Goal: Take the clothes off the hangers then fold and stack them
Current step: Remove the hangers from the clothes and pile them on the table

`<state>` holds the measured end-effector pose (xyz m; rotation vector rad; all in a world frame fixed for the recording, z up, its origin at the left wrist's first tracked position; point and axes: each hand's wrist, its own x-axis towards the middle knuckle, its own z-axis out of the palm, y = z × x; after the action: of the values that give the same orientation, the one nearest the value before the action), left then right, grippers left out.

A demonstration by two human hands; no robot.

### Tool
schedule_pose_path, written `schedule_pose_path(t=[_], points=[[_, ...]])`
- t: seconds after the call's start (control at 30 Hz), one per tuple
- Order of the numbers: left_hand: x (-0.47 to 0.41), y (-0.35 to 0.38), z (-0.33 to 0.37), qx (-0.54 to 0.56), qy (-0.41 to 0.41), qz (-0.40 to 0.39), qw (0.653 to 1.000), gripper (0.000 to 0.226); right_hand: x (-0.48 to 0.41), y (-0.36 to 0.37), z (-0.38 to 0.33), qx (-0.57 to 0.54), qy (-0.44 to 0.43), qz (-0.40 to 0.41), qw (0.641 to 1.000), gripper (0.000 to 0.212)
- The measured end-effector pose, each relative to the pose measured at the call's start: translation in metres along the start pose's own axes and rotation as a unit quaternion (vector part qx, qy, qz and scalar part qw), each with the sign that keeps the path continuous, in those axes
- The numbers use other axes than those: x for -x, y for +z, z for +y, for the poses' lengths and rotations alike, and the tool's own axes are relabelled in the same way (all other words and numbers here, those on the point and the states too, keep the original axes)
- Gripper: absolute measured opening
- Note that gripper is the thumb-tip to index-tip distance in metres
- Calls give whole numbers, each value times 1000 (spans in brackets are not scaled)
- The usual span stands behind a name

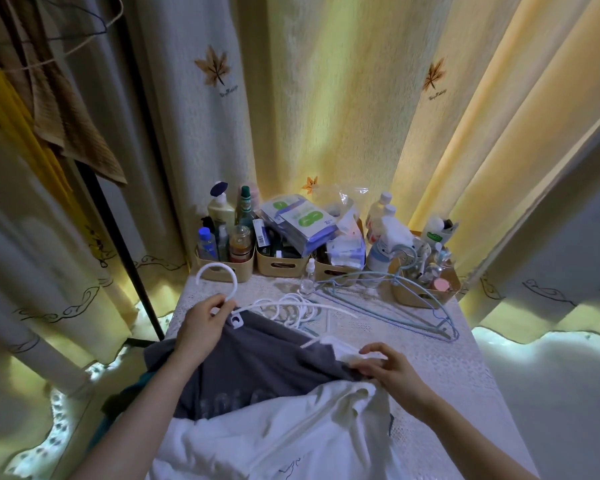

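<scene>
Left grip (pixel 201 327) clasps the white hanger (pixel 237 282) below its hook, while right grip (pixel 392 372) pinches the grey shirt (pixel 257 362) edge, atop white cloth (pixel 291 431) on the table (pixel 437 375).

We see pale curtains (pixel 326 116) embroidered with maple leaves filling the upper frame, and light glows yellow through them. At the left a black pole (pixel 116 242) slants downward. In the centre stands a table (pixel 447 375) under a lace cloth, with beige baskets (pixel 267 269) of bottles along its far edge.
</scene>
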<state>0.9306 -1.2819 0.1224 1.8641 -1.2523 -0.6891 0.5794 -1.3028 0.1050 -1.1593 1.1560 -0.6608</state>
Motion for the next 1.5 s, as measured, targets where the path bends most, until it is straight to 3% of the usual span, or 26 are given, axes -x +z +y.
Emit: schedule_pose_path(t=[0.07, 0.1, 0.2, 0.27, 0.33, 0.4, 0.5, 0.63, 0.7, 0.83, 0.93, 1.0, 1.2, 1.37, 1.5], points=[[-4, -7, 0, 40, 4, 3, 999, 25, 1, 0, 1, -104, 43, 61, 992, 17], [-4, -9, 0, 49, 11, -12, 999, 26, -1, 1, -4, -99, 33, 98, 990, 15], [1, -7, 5, 67, 34, -88, 993, 29, -17, 17, -32, 128, -90, 188, 970, 10], [4, 1, 10, 70, 42, -120, 989, 29, -28, 44, -53, 262, -195, 145, 934, 15], [8, 10, 16, 77, 43, -146, 985, 24, -38, 77, -67, 314, -228, 24, 921, 19], [11, 17, 21, 70, 53, -166, 982, 23, -46, 108, -71, 328, -213, -78, 917, 18], [11, 16, 20, 81, 47, -165, 982, 28, -59, 126, -67, 324, -203, -103, 918, 17], [13, 7, 5, 92, 24, -163, 982, 16, -72, 86, -72, 319, -166, -64, 931, 20], [13, 4, -3, 81, 20, -151, 985, 22, -77, 45, -79, 311, -135, -41, 940, 20], [10, 4, -15, 45, 12, -147, 988, 22, -87, -52, -77, 270, -55, 93, 957, 21], [10, 11, -18, 31, 7, -157, 987, 23, -99, -103, -61, 288, -12, 212, 934, 28], [10, 16, -18, 32, 4, -162, 986, 22, -109, -118, -51, 318, 14, 242, 916, 29], [7, 21, -17, 40, -15, -181, 983, 21, -146, -118, -40, 376, 65, 224, 897, 33], [6, 18, -18, 26, -15, -195, 980, 23, -171, -112, -44, 496, 166, 189, 831, 43], [8, 14, -20, 18, 16, -228, 973, 25, -180, -107, -50, 483, 195, 216, 826, 43]])
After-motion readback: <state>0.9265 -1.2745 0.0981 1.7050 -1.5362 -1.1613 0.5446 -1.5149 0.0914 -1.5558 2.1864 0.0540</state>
